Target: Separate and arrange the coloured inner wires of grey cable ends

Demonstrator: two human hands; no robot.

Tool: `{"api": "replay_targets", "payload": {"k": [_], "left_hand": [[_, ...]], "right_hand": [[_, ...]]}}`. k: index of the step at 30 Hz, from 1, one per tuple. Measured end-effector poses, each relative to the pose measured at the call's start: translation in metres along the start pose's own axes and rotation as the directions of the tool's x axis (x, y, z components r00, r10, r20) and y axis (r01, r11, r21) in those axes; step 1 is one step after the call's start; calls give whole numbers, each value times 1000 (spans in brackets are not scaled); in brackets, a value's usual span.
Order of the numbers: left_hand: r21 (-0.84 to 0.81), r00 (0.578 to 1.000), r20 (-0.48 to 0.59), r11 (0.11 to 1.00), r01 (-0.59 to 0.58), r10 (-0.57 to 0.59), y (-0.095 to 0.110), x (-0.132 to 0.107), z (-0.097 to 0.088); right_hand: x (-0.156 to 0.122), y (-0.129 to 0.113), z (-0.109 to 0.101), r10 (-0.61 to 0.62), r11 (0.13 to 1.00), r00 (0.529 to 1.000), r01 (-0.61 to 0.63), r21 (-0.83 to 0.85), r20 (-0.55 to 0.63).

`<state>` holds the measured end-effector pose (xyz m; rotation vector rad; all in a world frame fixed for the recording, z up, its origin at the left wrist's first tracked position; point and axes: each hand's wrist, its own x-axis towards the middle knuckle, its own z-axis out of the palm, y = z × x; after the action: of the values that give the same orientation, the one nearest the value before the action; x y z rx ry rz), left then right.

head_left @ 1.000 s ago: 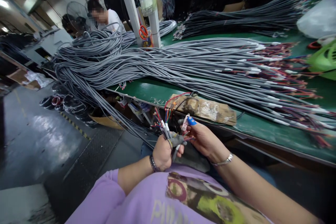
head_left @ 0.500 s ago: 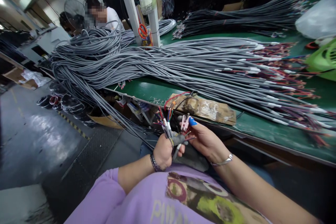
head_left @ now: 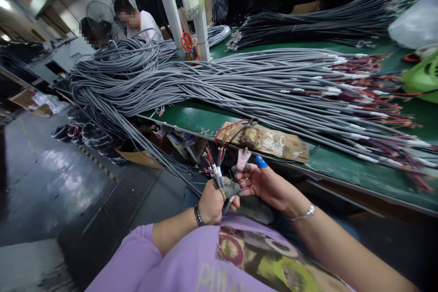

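Observation:
My left hand [head_left: 211, 201] is closed around a few grey cables [head_left: 216, 181], whose fanned, coloured wire ends [head_left: 221, 157] point up past the fist. A grey covering is on its thumb. Close by on the right is my right hand [head_left: 268, 185], its blue-wrapped thumb raised away from the fingers. A pale pink clip [head_left: 242, 159] sits at its grey-covered fingertip, apparently held among the fingers. The other fingers of that hand curl near thin wire ends beside my left thumb; whether they grip a wire is unclear.
A wooden block [head_left: 273, 141] with red and black leads lies at the edge of the green bench [head_left: 191, 116]. Long grey cables [head_left: 205, 75] cover much of the bench. A post [head_left: 200, 32] with orange-handled scissors [head_left: 186, 41] stands behind. Two people are at back left.
My right hand has shifted slightly right, and its thumb has lifted off the pink clip. The clip has turned and sits slightly lower. My left hand keeps hold of the cables.

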<state>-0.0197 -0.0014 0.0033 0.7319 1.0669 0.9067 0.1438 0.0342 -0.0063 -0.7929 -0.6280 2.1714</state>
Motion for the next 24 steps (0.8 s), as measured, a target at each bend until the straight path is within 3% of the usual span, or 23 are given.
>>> {"api": "replay_targets", "payload": {"k": [2, 6, 12, 18, 21, 24], "left_hand": [[53, 1000, 2, 998, -21, 21, -3, -1, -3], [160, 997, 55, 985, -65, 57, -5, -2, -5], [243, 978, 201, 970, -2, -48, -4, -3, -4], [109, 991, 125, 993, 33, -47, 0, -2, -6], [25, 995, 102, 1000, 6, -8, 4, 0, -7], [-16, 994, 108, 1000, 6, -4, 7, 2, -5]], "right_hand": [[-7, -4, -1, 40, 988, 999, -35, -153, 28], [-13, -11, 7, 9, 911, 1000, -16, -412, -18], [-12, -12, 24, 48, 863, 997, -9, -505, 63], [-11, -11, 0, -86, 922, 996, 86, -378, 18], [-7, -10, -14, -69, 978, 998, 70, -198, 11], [2, -8, -13, -73, 995, 997, 72, -72, -13]]}}
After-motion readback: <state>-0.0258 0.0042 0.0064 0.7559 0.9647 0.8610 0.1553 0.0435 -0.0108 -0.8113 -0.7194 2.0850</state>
